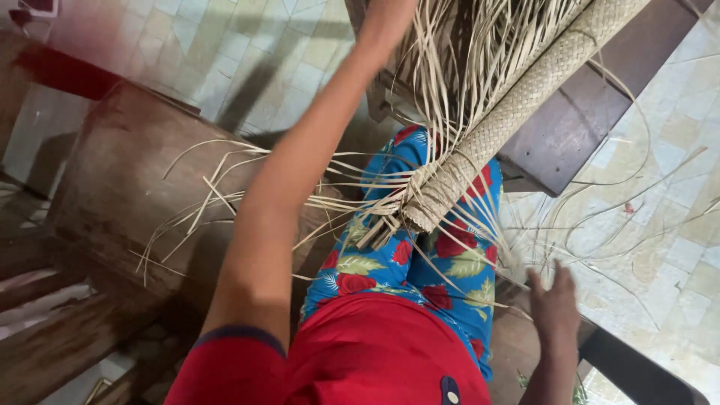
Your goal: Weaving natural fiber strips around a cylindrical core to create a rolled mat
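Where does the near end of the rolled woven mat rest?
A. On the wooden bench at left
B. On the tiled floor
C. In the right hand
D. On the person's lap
D: the rolled woven mat ends on the floral trousers, with loose strips fanning out.

packages: none in view
labels: none in view
signs: none in view
screens: none in view, at any clock direction

mat (517, 105): we see pale tan weave
trousers (420, 255): we see blue, red roses, green leaves
shirt (375, 352): red
floor (247, 45): cream tiles
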